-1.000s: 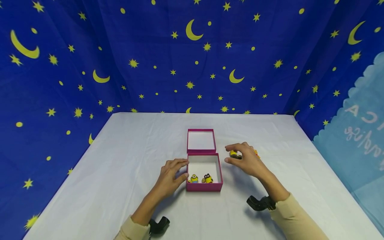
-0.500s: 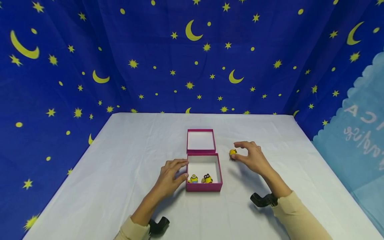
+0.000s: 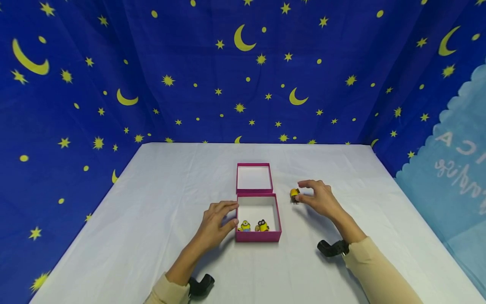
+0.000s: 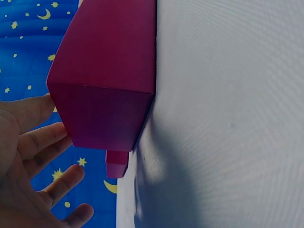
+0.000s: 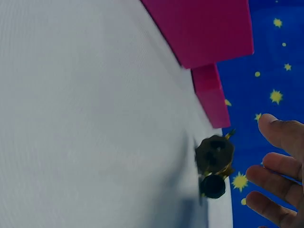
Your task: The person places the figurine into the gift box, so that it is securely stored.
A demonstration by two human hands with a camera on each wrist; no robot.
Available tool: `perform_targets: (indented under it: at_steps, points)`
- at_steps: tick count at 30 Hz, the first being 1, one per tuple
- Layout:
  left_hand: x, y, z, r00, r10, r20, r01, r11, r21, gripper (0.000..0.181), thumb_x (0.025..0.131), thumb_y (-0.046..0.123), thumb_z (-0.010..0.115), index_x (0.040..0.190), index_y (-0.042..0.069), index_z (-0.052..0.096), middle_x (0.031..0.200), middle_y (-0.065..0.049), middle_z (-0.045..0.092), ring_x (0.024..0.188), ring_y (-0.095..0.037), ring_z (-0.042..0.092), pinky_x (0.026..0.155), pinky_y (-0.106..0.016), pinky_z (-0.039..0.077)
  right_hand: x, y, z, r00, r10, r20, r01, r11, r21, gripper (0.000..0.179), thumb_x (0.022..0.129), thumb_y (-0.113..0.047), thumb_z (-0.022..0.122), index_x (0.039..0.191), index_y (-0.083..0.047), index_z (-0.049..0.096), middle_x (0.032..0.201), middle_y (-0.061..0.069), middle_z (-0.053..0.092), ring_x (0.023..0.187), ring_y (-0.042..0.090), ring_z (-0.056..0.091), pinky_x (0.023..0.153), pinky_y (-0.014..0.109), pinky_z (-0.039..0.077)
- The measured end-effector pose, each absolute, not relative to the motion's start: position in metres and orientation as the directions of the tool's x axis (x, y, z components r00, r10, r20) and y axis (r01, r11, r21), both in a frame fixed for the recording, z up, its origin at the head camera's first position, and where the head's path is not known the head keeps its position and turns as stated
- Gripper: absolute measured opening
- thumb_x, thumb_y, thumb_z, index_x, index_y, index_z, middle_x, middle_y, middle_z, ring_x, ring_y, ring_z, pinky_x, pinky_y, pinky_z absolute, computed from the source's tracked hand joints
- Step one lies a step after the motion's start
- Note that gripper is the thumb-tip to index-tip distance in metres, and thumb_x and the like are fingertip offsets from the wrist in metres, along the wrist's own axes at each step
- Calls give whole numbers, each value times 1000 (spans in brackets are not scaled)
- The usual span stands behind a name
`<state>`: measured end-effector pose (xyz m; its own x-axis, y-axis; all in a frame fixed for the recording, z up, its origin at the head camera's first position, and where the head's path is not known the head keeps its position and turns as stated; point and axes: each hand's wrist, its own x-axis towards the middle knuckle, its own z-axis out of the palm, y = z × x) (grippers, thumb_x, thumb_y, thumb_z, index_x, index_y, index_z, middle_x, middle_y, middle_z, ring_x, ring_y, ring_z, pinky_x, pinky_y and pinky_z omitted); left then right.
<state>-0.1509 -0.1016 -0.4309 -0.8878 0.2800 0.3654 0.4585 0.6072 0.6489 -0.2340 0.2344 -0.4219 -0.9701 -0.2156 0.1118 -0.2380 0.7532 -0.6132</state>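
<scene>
My left hand touches the left side of the open pink box with its fingertips, fingers mostly extended. Inside the box, against its front wall, are a one-eyed minion figure and a minion figure with dark goggles. To the right of the box, my right hand is beside a yellow and dark toy figure, its thumb overlapping it in the head view. In the right wrist view the fingers are spread apart from the dark, backlit toy, with nothing between them.
Behind the box lies its pink-rimmed lid, white inside facing up. A white cloth covers the table. A blue moon-and-star curtain hangs at the back and sides.
My right hand has shifted a little to the right from the toy figure, which now shows a different side. The left hand and the box have stayed in place.
</scene>
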Motion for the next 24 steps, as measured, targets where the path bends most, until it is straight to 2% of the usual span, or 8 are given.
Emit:
perform_targets:
  at_steps: [7,24]
  points:
    - [-151,-101,-432,-887,272,373,458,624,633,38,84,14,68,122,7,63,126,-1,60,114,-26,49,89,-45,33,-242,241,-431,-966,-240,102,-252,759,-600,48,85,-28,69,125,-4,59,125,17,61,121,36,46,99,52,22]
    - [-151,-102,-433,-877,276,393,475,619,625,38,85,15,68,122,7,62,126,-3,60,113,-27,49,89,-46,33,-252,247,-439,-953,-286,102,-296,800,-522,45,83,-26,69,122,-4,61,121,16,65,117,40,53,99,59,23]
